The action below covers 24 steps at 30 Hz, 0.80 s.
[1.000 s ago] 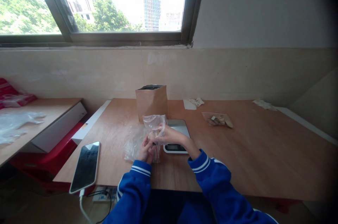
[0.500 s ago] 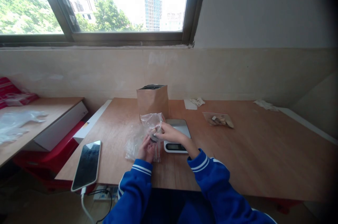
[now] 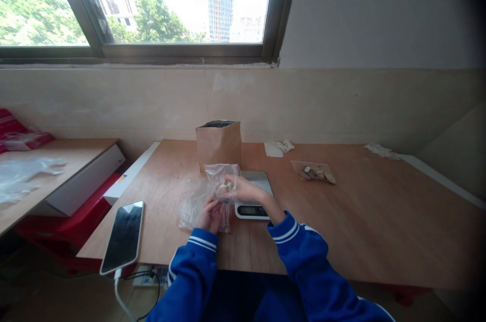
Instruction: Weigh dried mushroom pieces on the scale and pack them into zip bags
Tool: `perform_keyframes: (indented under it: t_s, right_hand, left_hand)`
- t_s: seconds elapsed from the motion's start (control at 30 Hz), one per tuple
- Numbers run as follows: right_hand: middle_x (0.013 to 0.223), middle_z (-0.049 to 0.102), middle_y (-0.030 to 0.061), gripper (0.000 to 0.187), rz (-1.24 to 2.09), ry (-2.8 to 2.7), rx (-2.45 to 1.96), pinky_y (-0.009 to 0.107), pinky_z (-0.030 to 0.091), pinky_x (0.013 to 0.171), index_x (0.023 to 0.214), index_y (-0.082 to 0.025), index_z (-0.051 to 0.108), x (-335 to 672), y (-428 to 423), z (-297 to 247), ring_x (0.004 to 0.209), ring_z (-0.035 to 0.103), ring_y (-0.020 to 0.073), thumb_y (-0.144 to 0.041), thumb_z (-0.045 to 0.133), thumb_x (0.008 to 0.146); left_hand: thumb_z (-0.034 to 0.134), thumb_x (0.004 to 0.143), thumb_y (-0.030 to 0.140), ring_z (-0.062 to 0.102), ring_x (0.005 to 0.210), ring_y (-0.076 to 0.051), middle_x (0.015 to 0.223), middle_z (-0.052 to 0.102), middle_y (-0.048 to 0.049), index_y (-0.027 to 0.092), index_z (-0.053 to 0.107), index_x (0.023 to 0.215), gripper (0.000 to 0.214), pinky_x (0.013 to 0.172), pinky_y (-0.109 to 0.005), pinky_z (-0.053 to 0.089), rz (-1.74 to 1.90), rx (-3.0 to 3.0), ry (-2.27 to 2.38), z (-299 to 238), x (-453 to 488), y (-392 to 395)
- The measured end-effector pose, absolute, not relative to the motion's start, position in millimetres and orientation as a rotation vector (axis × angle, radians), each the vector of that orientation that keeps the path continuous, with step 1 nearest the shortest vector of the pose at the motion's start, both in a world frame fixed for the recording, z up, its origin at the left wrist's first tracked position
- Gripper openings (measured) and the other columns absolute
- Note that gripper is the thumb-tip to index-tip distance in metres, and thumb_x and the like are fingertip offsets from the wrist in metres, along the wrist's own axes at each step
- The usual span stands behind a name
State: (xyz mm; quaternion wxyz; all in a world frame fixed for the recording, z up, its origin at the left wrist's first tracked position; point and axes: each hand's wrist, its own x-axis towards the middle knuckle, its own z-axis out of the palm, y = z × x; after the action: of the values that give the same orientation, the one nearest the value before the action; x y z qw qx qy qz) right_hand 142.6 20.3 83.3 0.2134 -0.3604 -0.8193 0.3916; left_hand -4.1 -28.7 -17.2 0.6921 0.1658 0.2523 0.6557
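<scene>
A clear plastic zip bag [image 3: 217, 171] is held up between my two hands, in front of the brown paper bag [image 3: 218, 145]. My left hand [image 3: 210, 214] pinches its lower part from below, fingers closed. My right hand [image 3: 243, 189] reaches behind or into the clear plastic, with the fingertips closed around a small pale-brown piece whose kind I cannot make out. Under my right wrist lies a white kitchen scale [image 3: 253, 210], partly covered by the hand. Several empty clear bags [image 3: 190, 210] lie flat beside and beneath my left hand.
A zip bag of brown pieces [image 3: 314, 172] lies to the right. At the back is a crumpled white cloth or glove [image 3: 284, 146]. A phone [image 3: 123, 236] with a charging cable [image 3: 118, 289] overhangs the left edge. Another table [image 3: 87, 152] stands left.
My right hand has shifted slightly, and the clear bag's top has moved a little right with it. A pale piece now shows at the fingertips, where something dark showed before.
</scene>
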Motion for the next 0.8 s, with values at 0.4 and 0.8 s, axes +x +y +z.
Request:
perform_keyframes:
  t_s: [0.4,0.8]
  right_hand:
    - [0.073,0.051,-0.0043,0.036,1.279,-1.741,-0.838,0.022,0.040,0.059,0.086,-0.021,0.042,153.1,27.5,95.5,0.067,0.051,0.0112,-0.049,0.063,0.075]
    - [0.091,0.063,0.0065,0.022,0.316,-1.928,-0.847,0.027,0.044,0.073,0.106,-0.019,0.050,124.1,148.7,188.5,0.083,0.058,0.0177,-0.035,0.044,0.090]
  left_hand:
    - [0.037,0.078,-0.006,0.060,0.111,-0.017,0.120,0.064,-0.0072,0.016,0.054,0.126,0.055,0.081,-0.022,0.054,1.560,0.194,0.536,-7.3,-10.4,-28.9]
    - [0.042,0.075,-0.006,0.061,0.110,-0.017,0.124,0.062,-0.0076,0.022,0.047,0.133,0.065,0.084,-0.022,0.054,1.547,0.178,0.482,-8.4,-10.7,-31.3]
